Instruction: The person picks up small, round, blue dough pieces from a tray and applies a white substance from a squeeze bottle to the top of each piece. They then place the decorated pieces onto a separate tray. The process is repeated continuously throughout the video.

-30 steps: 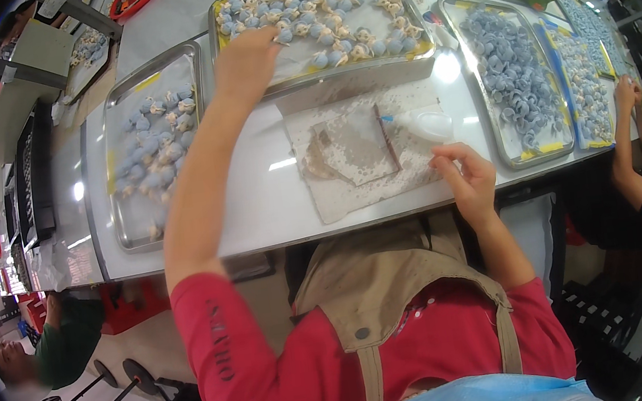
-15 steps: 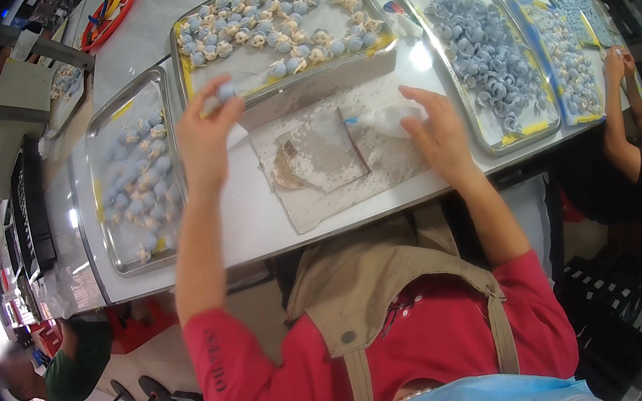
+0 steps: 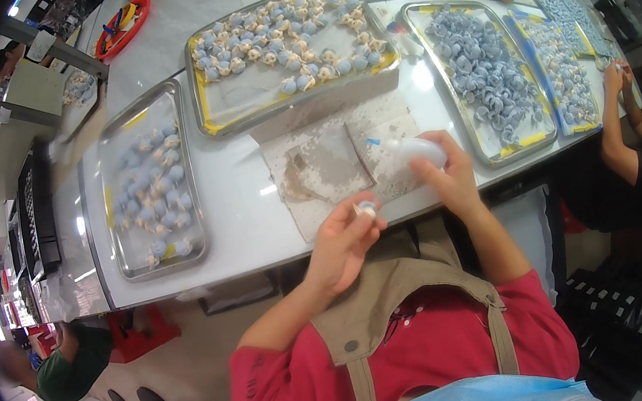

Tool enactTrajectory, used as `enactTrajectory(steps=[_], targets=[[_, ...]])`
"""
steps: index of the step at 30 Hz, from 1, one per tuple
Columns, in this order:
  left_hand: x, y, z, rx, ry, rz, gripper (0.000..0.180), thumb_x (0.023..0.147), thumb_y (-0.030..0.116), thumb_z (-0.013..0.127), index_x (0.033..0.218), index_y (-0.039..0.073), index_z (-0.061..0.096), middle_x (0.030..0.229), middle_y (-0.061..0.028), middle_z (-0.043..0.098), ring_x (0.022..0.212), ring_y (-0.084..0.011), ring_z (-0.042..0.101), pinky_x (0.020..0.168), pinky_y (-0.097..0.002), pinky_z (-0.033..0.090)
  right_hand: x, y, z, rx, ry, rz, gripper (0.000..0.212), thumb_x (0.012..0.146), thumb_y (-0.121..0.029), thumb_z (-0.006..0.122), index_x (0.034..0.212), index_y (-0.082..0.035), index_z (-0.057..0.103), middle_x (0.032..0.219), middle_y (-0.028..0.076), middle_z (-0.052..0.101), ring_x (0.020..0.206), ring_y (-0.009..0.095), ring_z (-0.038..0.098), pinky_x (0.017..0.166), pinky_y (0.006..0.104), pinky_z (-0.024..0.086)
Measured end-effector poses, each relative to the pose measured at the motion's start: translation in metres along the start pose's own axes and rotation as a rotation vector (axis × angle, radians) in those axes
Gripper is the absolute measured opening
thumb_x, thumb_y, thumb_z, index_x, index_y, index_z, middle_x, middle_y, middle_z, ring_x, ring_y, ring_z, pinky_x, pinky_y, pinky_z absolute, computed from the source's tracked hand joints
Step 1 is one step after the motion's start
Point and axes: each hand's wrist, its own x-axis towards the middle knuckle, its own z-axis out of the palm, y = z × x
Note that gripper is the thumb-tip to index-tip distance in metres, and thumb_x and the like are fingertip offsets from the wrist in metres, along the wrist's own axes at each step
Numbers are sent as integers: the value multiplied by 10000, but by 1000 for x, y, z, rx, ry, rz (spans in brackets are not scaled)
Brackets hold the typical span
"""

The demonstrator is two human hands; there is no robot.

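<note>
While my left hand point(image 3: 342, 238) pinches a small blue-and-cream piece point(image 3: 365, 209) near the six o'clock edge of the stained board point(image 3: 300, 215), my right hand point(image 3: 450, 175) is closed round a white bottle point(image 3: 421, 150) at the piece's two o'clock, nozzle point(image 3: 374, 142) toward ten; I'd keep both grips light and steady.

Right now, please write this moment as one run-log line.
left hand: holds small blue-and-cream piece | right hand: grips white bottle | ahead: stained board | beyond board: metal tray of similar pieces
</note>
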Motion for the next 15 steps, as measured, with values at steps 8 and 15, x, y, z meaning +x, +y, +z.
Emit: enactTrajectory(steps=[8,15], targets=[[-6,-6,-7,84,-37,66,373,870,61,561,1226,55,448,1165,-113,542,895,-139,587,736,-201,481,-47,-26,-15,104,5,-72,271,786,-139,680,959,-16,511,842,25,581,764,62,520,640,195,419],[-10,-13,2,293,38,225,374,843,7,562,1202,16,455,1127,-96,549,922,-170,600,753,-217,481,-47,-23,-26,-234,38,-452,340,633,-159,784,870,-28,577,695,39,537,683,146,487,593,256,397]])
